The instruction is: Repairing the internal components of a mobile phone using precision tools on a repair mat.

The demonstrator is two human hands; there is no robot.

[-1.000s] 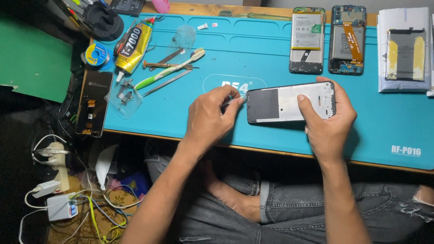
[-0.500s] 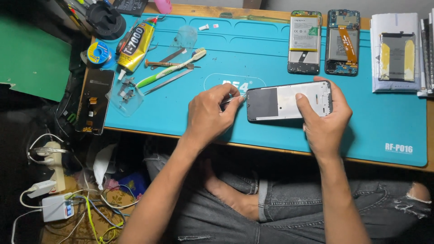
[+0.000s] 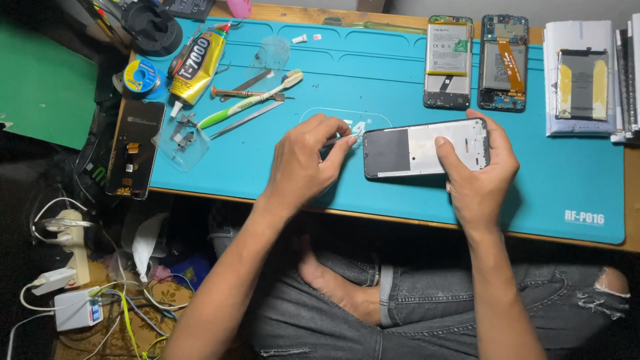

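My right hand point(image 3: 477, 170) grips a phone frame point(image 3: 408, 150), opened face up with a dark patch and a pale metal plate, lying flat on the blue work mat point(image 3: 400, 87). My thumb rests on its plate. My left hand point(image 3: 303, 163) is pinched on a thin pale tool point(image 3: 341, 141), maybe a strip, whose tip sits just left of the frame's left end. Both forearms reach in from the bottom, over my crossed legs in torn jeans.
Two opened phones point(image 3: 448, 61) point(image 3: 503, 63) lie at the mat's far edge, a third part point(image 3: 582, 83) on white paper. A toothbrush point(image 3: 250, 100), tweezers, a yellow glue tube point(image 3: 197, 63), a tape roll point(image 3: 141, 75) and a screen panel point(image 3: 135, 148) lie left. Cables and chargers sit on the floor.
The view has shifted a little. Both hands keep their grip; my left hand's fingers have moved slightly at the frame's left end.
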